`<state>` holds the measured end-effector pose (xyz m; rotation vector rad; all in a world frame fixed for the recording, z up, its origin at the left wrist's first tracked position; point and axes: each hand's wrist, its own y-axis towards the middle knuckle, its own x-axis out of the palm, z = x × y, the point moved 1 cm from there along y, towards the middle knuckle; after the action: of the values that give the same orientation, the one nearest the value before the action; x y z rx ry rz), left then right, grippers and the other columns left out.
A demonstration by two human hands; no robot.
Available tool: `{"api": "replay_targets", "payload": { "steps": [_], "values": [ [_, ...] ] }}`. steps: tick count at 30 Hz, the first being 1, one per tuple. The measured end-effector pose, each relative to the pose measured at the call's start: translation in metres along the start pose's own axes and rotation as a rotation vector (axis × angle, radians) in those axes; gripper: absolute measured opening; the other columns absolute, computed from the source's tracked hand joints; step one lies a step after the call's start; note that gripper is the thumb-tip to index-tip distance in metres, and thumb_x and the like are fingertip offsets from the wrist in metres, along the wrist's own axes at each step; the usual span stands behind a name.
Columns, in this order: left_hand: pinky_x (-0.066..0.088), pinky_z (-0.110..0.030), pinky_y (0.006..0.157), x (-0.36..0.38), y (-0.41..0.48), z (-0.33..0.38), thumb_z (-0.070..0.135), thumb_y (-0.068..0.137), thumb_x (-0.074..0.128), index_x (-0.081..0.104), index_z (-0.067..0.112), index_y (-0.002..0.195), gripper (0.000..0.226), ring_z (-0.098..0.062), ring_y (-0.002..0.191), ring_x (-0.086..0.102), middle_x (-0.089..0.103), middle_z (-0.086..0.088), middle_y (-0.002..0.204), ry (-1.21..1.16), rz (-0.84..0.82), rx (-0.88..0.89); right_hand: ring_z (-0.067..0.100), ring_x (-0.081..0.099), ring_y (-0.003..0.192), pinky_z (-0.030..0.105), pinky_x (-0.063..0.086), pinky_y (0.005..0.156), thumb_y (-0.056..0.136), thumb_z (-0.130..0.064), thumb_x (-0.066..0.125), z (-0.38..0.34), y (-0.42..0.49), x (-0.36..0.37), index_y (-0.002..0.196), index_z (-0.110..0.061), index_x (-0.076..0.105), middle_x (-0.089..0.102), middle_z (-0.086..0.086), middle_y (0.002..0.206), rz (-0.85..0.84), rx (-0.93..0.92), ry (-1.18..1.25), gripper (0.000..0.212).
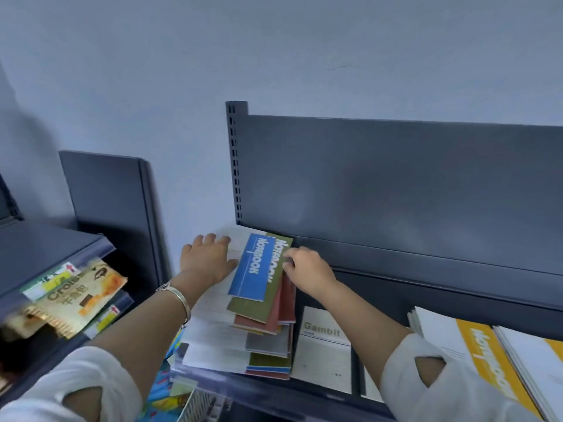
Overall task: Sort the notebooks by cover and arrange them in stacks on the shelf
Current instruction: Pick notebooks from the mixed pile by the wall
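Note:
A tall, uneven pile of notebooks (243,339) stands at the left end of the dark shelf (396,287). On top lies a blue-and-white notebook (253,269) over an olive-green one (259,306), with red ones beneath. My left hand (207,260) rests flat with straight fingers on the white part of the top cover. My right hand (304,269) has its fingers curled at the right edge of the olive notebook. A white "Gambit" notebook (326,345) lies to the right of the pile. Yellow-and-white notebooks (487,357) are stacked at the far right.
The shelf's dark back panel (396,184) rises behind the pile. To the left, a lower rack holds snack packets (79,296). A white wire basket (204,406) and colourful packaging sit below the pile's front.

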<state>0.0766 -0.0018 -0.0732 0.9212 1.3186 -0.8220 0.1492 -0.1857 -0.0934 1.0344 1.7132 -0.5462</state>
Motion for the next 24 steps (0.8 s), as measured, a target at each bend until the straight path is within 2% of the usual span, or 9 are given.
{"api": "replay_targets", "payload": {
  "steps": [3, 7, 10, 12, 16, 18, 19, 22, 24],
  "values": [
    [0.034, -0.043, 0.104, 0.008, 0.009, -0.022, 0.056, 0.089, 0.048, 0.029, 0.018, 0.143, 0.069, -0.029, 0.133, 0.034, 0.037, -0.007, 0.143, -0.081, -0.108, -0.107, 0.029, 0.057, 0.098, 0.032, 0.047, 0.075, 0.096, -0.024, 0.047, -0.009, 0.018, 0.009, 0.104, -0.006, 0.06, 0.057, 0.011, 0.109, -0.024, 0.109, 0.065, 0.024],
    [0.044, -0.036, 0.09, 0.011, 0.02, -0.038, 0.052, 0.082, 0.063, 0.034, 0.007, 0.136, 0.076, -0.03, 0.12, 0.048, 0.046, -0.013, 0.134, -0.347, -0.198, -0.218, 0.021, 0.053, 0.078, 0.024, 0.04, 0.06, 0.093, -0.014, 0.05, -0.016, 0.036, 0.019, 0.079, -0.009, 0.054, 0.058, 0.006, 0.09, -0.05, 0.259, 0.294, 0.015],
    [0.043, -0.03, 0.078, 0.008, 0.023, -0.042, 0.043, 0.082, 0.067, 0.045, 0.004, 0.125, 0.061, -0.027, 0.108, 0.053, 0.054, -0.012, 0.125, -0.425, -0.205, -0.248, 0.022, 0.061, 0.082, 0.028, 0.047, 0.067, 0.09, -0.011, 0.051, -0.02, 0.043, 0.016, 0.095, -0.008, 0.066, 0.062, 0.003, 0.091, 0.079, 0.335, 0.469, 0.016],
    [0.044, -0.032, 0.078, 0.009, 0.024, -0.046, 0.038, 0.081, 0.07, 0.047, 0.005, 0.12, 0.056, -0.027, 0.105, 0.055, 0.056, -0.012, 0.12, -0.538, -0.208, -0.292, 0.023, 0.064, 0.089, 0.03, 0.05, 0.071, 0.09, -0.014, 0.053, -0.022, 0.049, 0.013, 0.102, -0.012, 0.067, 0.067, 0.004, 0.099, 0.135, 0.348, 0.523, 0.019],
    [0.051, -0.038, 0.073, 0.016, 0.022, -0.056, 0.022, 0.079, 0.075, 0.043, 0.006, 0.114, 0.05, -0.029, 0.092, 0.059, 0.058, -0.015, 0.109, -0.918, -0.209, -0.384, 0.035, 0.065, 0.099, 0.052, 0.052, 0.089, 0.088, -0.01, 0.057, -0.033, 0.054, 0.012, 0.103, 0.003, 0.063, 0.069, 0.018, 0.104, 0.15, 0.394, 0.888, 0.02],
    [0.049, -0.035, 0.067, 0.018, 0.019, -0.058, 0.016, 0.08, 0.073, 0.045, 0.006, 0.107, 0.041, -0.027, 0.085, 0.058, 0.059, -0.016, 0.109, -0.999, -0.14, -0.41, 0.033, 0.067, 0.097, 0.052, 0.053, 0.088, 0.09, -0.011, 0.057, -0.038, 0.054, 0.015, 0.088, -0.005, 0.067, 0.071, 0.016, 0.102, 0.05, 0.388, 0.998, 0.012],
    [0.048, -0.034, 0.069, 0.017, 0.018, -0.058, 0.014, 0.081, 0.071, 0.046, 0.005, 0.104, 0.036, -0.027, 0.085, 0.056, 0.059, -0.017, 0.11, -0.997, -0.067, -0.424, 0.032, 0.067, 0.099, 0.048, 0.054, 0.088, 0.091, -0.009, 0.055, -0.042, 0.053, 0.018, 0.09, -0.006, 0.067, 0.07, 0.014, 0.105, -0.032, 0.387, 1.028, 0.012],
    [0.048, -0.035, 0.081, 0.013, 0.019, -0.063, 0.012, 0.084, 0.066, 0.05, 0.005, 0.108, 0.029, -0.029, 0.092, 0.057, 0.06, -0.018, 0.114, -0.982, 0.166, -0.417, 0.031, 0.065, 0.102, 0.036, 0.053, 0.078, 0.092, 0.003, 0.05, -0.051, 0.047, 0.026, 0.117, -0.005, 0.057, 0.065, 0.014, 0.114, -0.195, 0.372, 1.104, 0.027],
    [0.049, -0.036, 0.086, 0.009, 0.019, -0.064, 0.013, 0.087, 0.063, 0.048, 0.007, 0.121, 0.037, -0.032, 0.099, 0.06, 0.059, -0.017, 0.118, -1.008, 0.238, -0.366, 0.026, 0.064, 0.097, 0.037, 0.054, 0.078, 0.093, 0.005, 0.048, -0.051, 0.045, 0.029, 0.12, -0.012, 0.052, 0.063, 0.01, 0.112, -0.188, 0.365, 1.109, 0.032]
  ]
}}
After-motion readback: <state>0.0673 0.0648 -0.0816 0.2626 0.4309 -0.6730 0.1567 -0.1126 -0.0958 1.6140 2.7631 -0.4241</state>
